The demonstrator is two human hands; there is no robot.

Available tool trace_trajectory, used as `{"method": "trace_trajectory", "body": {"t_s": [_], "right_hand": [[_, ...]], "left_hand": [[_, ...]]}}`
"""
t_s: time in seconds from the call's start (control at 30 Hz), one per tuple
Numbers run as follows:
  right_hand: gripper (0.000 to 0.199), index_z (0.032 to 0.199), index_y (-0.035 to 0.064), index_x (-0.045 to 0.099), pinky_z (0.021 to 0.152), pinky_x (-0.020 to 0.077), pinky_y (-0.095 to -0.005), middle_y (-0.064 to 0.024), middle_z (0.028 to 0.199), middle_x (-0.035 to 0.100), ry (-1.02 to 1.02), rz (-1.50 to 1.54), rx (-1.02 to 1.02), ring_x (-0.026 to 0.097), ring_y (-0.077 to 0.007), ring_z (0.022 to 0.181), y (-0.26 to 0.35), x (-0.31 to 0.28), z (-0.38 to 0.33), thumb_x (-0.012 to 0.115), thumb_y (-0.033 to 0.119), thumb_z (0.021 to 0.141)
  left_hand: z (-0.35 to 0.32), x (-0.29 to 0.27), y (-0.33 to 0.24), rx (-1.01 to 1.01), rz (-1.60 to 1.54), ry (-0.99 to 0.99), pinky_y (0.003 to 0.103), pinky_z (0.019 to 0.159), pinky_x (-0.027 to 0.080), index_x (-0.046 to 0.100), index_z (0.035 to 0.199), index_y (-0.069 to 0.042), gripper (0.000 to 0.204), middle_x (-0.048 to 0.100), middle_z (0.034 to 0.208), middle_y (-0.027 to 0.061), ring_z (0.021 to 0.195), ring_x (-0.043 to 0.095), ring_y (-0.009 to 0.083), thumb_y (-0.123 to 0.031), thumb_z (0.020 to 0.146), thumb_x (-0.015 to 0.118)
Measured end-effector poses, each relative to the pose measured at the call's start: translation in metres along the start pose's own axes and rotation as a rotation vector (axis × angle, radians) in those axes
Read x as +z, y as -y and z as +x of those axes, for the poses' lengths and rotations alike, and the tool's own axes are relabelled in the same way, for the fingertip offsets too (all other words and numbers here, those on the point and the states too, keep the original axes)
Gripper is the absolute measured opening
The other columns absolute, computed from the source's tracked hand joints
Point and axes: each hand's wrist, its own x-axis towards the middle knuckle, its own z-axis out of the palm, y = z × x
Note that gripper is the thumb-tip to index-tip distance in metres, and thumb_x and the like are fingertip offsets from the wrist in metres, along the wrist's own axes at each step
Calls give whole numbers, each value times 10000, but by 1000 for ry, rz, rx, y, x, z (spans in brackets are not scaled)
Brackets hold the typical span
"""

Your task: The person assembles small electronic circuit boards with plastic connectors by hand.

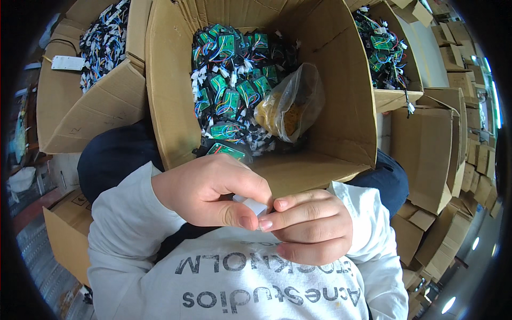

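Observation:
In front of my chest, my left hand (213,193) is closed round a small white block-like piece (252,205), pinched between thumb and curled fingers. Most of the piece is hidden by the hand, and I cannot tell its exact kind. My right hand (314,226) meets it from the right, its fingers bent and close together. Its fingertips touch or nearly touch the left thumb tip and the end of the piece; what they pinch is too small to make out. Just beyond, a large cardboard box (178,106) holds many green circuit boards (228,102) with coloured wires and white plugs.
A clear plastic bag (309,98) with yellowish contents lies in the box. On the left, an open carton (93,109) holds wired parts, with a white tag (68,63) at its flap. Another carton of boards (381,45) stands right; more cartons (421,154) are stacked beyond.

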Motion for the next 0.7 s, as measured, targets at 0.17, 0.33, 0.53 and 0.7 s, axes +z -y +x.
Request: {"method": "trace_trajectory", "body": {"t_s": [0.17,0.33,0.53,0.7], "right_hand": [[47,836,-21,655,978,522,-476,-138,820,633,-69,-16,56,675,-339,1017,3,7,0,657,16,808],[67,867,-35,660,981,506,-494,-154,849,642,-125,65,119,670,-356,1009,5,10,-3,625,-7,818],[113,929,-50,656,1006,469,-529,-163,877,638,-144,201,217,657,-375,1014,8,6,-5,587,-15,847],[184,1019,-46,629,1035,446,-529,-167,940,646,-184,334,281,657,-373,1027,7,6,-9,523,-42,868]], "left_hand": [[2,3,4,34,22,-46,348,511,414,639,978,2,395,591,692,99,581,562,262,-379,894,703],[1,3,7,60,26,-68,370,476,376,640,953,6,429,552,640,83,515,502,259,-417,900,684],[2,1,6,31,44,-64,370,480,382,641,974,6,433,579,658,89,522,522,265,-419,902,678],[2,1,8,20,45,-46,316,541,456,643,1009,15,394,640,743,123,613,617,255,-350,885,723]]}}
